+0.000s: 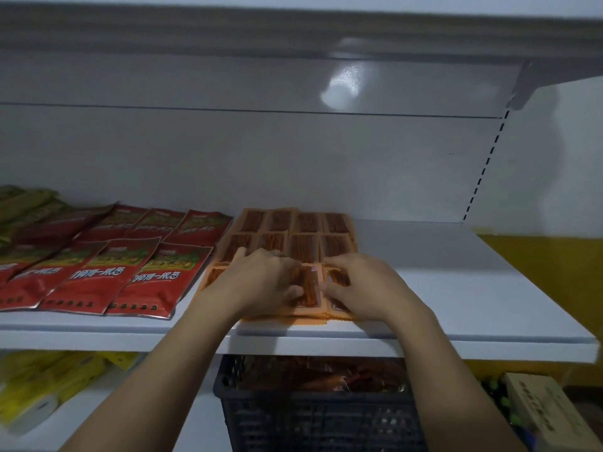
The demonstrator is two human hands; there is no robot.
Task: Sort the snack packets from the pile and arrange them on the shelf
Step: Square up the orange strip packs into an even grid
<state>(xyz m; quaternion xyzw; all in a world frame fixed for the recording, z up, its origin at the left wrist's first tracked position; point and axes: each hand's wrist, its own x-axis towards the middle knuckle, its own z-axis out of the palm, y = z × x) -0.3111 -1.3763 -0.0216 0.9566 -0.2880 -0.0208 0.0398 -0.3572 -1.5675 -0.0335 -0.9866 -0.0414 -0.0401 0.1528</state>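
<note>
Left hand (261, 282), right hand (368, 288) each pinch orange packets (306, 230) at shelf (456, 288) front edge, likely squaring row 3 beside red packets (98, 272).

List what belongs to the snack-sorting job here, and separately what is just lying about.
Job: orange snack packets, held by the left hand and right hand; red snack packets; green packets; white shelf; black basket holding more packets.
Lying about: yellow packages on the lower shelf; cardboard box at lower right.
</note>
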